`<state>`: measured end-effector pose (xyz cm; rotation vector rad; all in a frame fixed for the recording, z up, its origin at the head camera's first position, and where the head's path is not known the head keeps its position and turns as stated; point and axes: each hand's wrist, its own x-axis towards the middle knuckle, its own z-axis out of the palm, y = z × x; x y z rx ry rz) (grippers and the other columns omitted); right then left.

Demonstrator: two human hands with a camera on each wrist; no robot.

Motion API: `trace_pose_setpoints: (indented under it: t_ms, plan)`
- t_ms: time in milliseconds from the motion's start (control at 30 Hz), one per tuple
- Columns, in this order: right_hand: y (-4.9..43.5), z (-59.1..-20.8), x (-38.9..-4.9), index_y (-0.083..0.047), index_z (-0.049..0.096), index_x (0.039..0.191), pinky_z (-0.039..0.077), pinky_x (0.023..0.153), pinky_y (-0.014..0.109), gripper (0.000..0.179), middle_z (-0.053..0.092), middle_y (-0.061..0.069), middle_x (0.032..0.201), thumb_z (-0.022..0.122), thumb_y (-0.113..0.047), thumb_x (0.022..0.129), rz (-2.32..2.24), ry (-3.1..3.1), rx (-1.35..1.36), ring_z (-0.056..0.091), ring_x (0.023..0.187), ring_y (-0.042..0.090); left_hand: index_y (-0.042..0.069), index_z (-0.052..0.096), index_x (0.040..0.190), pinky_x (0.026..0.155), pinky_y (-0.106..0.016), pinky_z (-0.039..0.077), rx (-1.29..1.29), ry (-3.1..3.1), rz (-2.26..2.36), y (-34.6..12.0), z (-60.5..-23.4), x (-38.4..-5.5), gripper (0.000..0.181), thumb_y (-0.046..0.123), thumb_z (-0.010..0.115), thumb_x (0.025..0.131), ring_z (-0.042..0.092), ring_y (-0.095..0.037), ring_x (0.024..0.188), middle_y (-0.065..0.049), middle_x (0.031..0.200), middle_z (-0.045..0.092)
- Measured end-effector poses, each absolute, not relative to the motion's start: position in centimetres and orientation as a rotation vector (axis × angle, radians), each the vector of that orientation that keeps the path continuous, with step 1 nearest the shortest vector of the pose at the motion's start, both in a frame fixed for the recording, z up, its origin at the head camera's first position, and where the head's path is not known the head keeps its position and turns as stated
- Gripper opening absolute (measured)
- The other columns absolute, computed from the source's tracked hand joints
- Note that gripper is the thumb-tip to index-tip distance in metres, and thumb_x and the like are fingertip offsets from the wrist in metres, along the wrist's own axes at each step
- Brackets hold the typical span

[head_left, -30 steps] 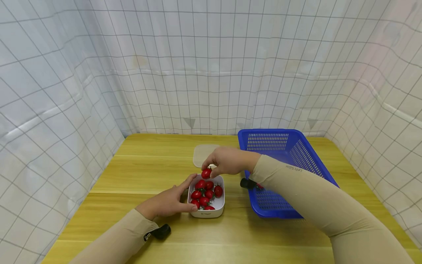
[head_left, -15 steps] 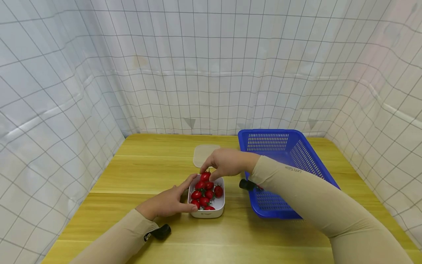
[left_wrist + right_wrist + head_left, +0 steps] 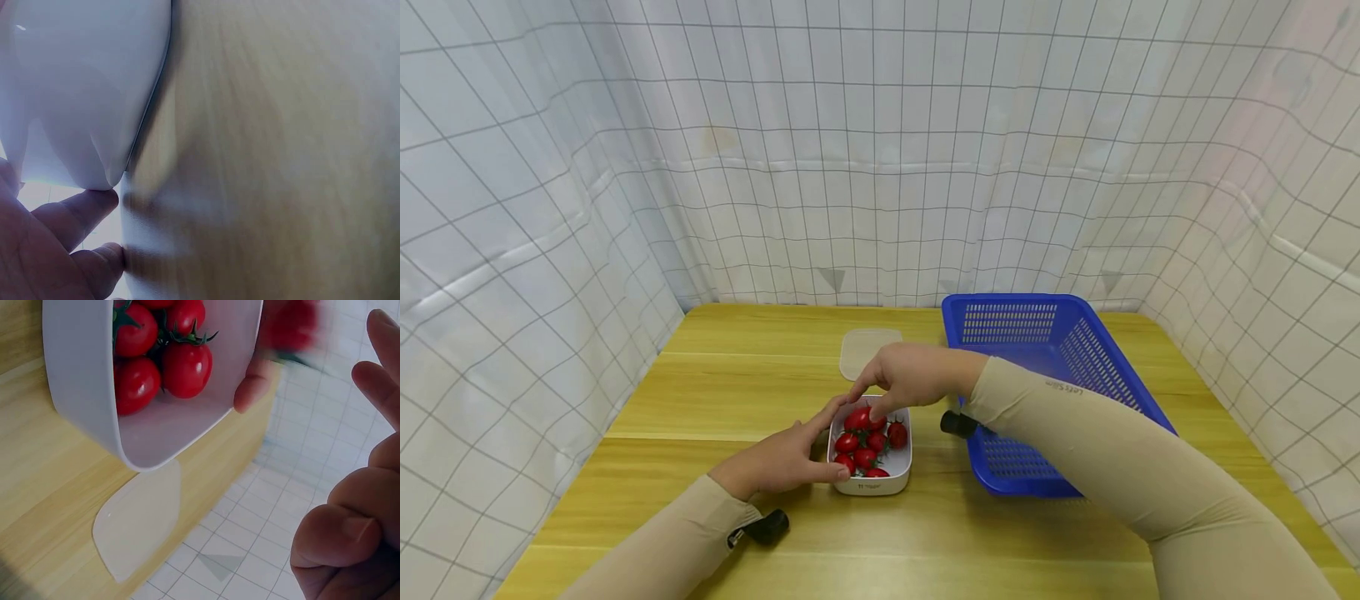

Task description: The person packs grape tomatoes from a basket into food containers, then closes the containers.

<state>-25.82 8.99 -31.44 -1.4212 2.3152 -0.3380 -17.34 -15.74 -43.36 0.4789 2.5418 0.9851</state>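
Note:
A white square container [image 3: 871,485] holding several red cherry tomatoes [image 3: 865,457] with green stems stands on the wooden table. My left hand [image 3: 782,457] is spread around its left side, the thumb at the front rim and a fingertip at the back corner. Over the container's back left part hovers my right hand [image 3: 910,377], thumb and index finger apart above the pile. The right wrist view shows one blurred cherry tomato [image 3: 290,325] near the rim, apart from the visible fingers [image 3: 375,387]. In the left wrist view, fingertips [image 3: 103,199] touch the container's wall.
A big blue plastic basket [image 3: 955,321] with slotted sides stands to the right, under my right forearm. Behind the container a flat translucent lid [image 3: 861,350] lies on the table. White grid-patterned sheeting [image 3: 887,167] encloses the back and both sides.
My right hand has lowered toward the container's back left corner with a cherry tomato, and its fingers have parted from it. The left hand has stayed in place.

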Motion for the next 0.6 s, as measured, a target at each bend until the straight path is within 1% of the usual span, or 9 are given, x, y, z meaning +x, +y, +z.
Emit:
trace_pose_setpoints:
  t_ms: [100, 167, 200, 300, 367, 400, 433, 500, 600]
  plan:
    - [9.0, -31.4, -25.8, -0.023, 0.074, 0.135, 0.032, 0.057, 0.024, 0.039, 0.039, -0.010, 0.065, 0.079, -0.023, 0.096, -0.352, 2.303, -1.436, 0.037, 0.061, 0.008, 0.035, 0.004, 0.171, 0.122, -0.077, 0.020, 0.479, 2.540, 0.985, -15.7, -43.3, -17.3, 0.108, 0.057, 0.075, 0.093, 0.027, -0.056, 0.154, -0.011, 0.176, 0.019]
    - [9.1, -31.3, -25.9, -0.022, 0.073, 0.137, 0.033, 0.058, 0.024, 0.040, 0.039, -0.010, 0.066, 0.078, -0.024, 0.097, -0.377, 2.294, -1.429, 0.037, 0.061, 0.008, 0.036, 0.004, 0.171, 0.123, -0.075, 0.021, 0.483, 2.544, 0.982, -15.7, -43.4, -17.3, 0.108, 0.057, 0.075, 0.093, 0.029, -0.055, 0.154, -0.012, 0.176, 0.020]
    - [9.3, -31.3, -26.1, -0.021, 0.073, 0.137, 0.036, 0.061, 0.024, 0.040, 0.045, -0.011, 0.068, 0.078, -0.024, 0.097, -0.403, 2.292, -1.416, 0.038, 0.063, 0.008, 0.037, 0.004, 0.170, 0.122, -0.075, 0.023, 0.483, 2.548, 0.981, -15.7, -43.4, -17.3, 0.107, 0.057, 0.075, 0.093, 0.030, -0.054, 0.154, -0.013, 0.175, 0.021]
    - [10.1, -30.7, -26.7, -0.021, 0.071, 0.138, 0.040, 0.067, 0.026, 0.040, 0.047, -0.010, 0.071, 0.076, -0.026, 0.099, -0.481, 2.321, -1.335, 0.040, 0.065, 0.009, 0.036, 0.006, 0.171, 0.122, -0.074, 0.025, 0.483, 2.555, 0.980, -15.6, -43.4, -17.3, 0.107, 0.057, 0.076, 0.092, 0.033, -0.053, 0.153, -0.014, 0.174, 0.025]
    - [11.1, -30.3, -27.3, -0.021, 0.072, 0.138, 0.043, 0.068, 0.027, 0.040, 0.047, -0.009, 0.070, 0.075, -0.029, 0.099, -0.547, 2.371, -1.279, 0.041, 0.063, 0.009, 0.034, 0.008, 0.171, 0.122, -0.074, 0.026, 0.477, 2.559, 0.977, -15.6, -43.3, -17.3, 0.107, 0.057, 0.076, 0.092, 0.033, -0.053, 0.153, -0.014, 0.174, 0.026]
    - [11.7, -30.1, -27.8, -0.021, 0.072, 0.137, 0.044, 0.068, 0.028, 0.039, 0.047, -0.009, 0.069, 0.075, -0.030, 0.099, -0.586, 2.399, -1.246, 0.041, 0.062, 0.010, 0.034, 0.009, 0.171, 0.121, -0.074, 0.026, 0.471, 2.560, 0.975, -15.5, -43.3, -17.4, 0.107, 0.058, 0.076, 0.091, 0.033, -0.054, 0.152, -0.014, 0.174, 0.027]
    - [12.4, -30.0, -28.2, -0.022, 0.073, 0.136, 0.044, 0.065, 0.029, 0.038, 0.041, -0.007, 0.064, 0.075, -0.031, 0.099, -0.613, 2.437, -1.208, 0.040, 0.059, 0.010, 0.033, 0.009, 0.171, 0.121, -0.075, 0.025, 0.468, 2.560, 0.974, -15.5, -43.3, -17.4, 0.107, 0.058, 0.076, 0.091, 0.032, -0.055, 0.152, -0.014, 0.174, 0.027]
    - [14.1, -30.1, -29.3, -0.024, 0.074, 0.133, 0.045, 0.062, 0.030, 0.035, 0.039, -0.008, 0.061, 0.075, -0.032, 0.099, -0.685, 2.501, -1.134, 0.039, 0.055, 0.010, 0.032, 0.010, 0.171, 0.122, -0.075, 0.024, 0.460, 2.564, 0.971, -15.5, -43.3, -17.4, 0.107, 0.058, 0.077, 0.091, 0.031, -0.057, 0.152, -0.014, 0.174, 0.027]
    - [16.7, -30.6, -31.1, -0.023, 0.075, 0.132, 0.042, 0.057, 0.030, 0.033, 0.035, -0.009, 0.056, 0.074, -0.030, 0.100, -0.757, 2.563, -1.023, 0.035, 0.049, 0.010, 0.032, 0.010, 0.171, 0.122, -0.075, 0.025, 0.454, 2.573, 0.963, -15.6, -43.2, -17.4, 0.107, 0.058, 0.077, 0.091, 0.030, -0.059, 0.152, -0.015, 0.173, 0.028]
